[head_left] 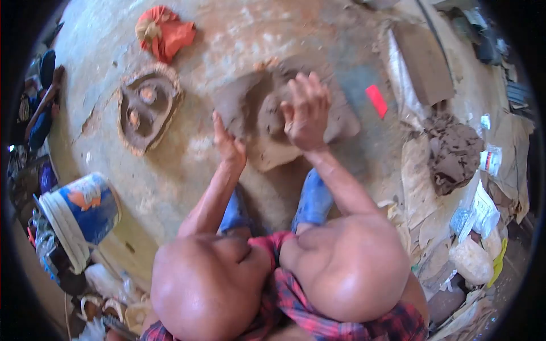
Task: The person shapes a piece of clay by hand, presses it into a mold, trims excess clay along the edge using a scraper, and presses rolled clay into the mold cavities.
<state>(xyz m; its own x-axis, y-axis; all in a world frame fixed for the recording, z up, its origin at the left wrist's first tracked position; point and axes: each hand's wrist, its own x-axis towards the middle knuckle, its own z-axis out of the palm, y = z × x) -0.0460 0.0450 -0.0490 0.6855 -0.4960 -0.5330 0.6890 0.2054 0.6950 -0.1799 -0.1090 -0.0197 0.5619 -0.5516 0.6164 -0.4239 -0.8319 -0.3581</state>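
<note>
Squatting, then, over a bare concrete floor (pixel 187 170); both knees fill the near edge of the view. A slab of grey-brown clay (pixel 341 116) lies on the floor straight ahead of the knees, toward the far edge, its long axis running roughly left to right, with a raised lump near its middle.

Right hand (pixel 307 113): laid flat on top of the clay, palm down, fingers spread and pointing away from the body. No closed grip; the hand presses on the lump rather than holding it. It is the hand squarely over the work.

Left hand (pixel 228 145): at the near-left edge of the slab, fingers up against the clay's side, open, touching the edge only. Whether the fingertips dig in I cannot tell.

So the clay lies directly under the right hand and just to the right of the left one.

Round about: a clay mould (pixel 147 108) with two round hollows lies well to the left of the slab; an orange cloth (pixel 165 31) sits beyond it near the far edge. A small red scraper (pixel 376 100) lies just right of the slab. A dark heap of spare clay (pixel 452 150) sits at the right edge, a blue-and-white bucket (pixel 85 207) at the near left.
</note>
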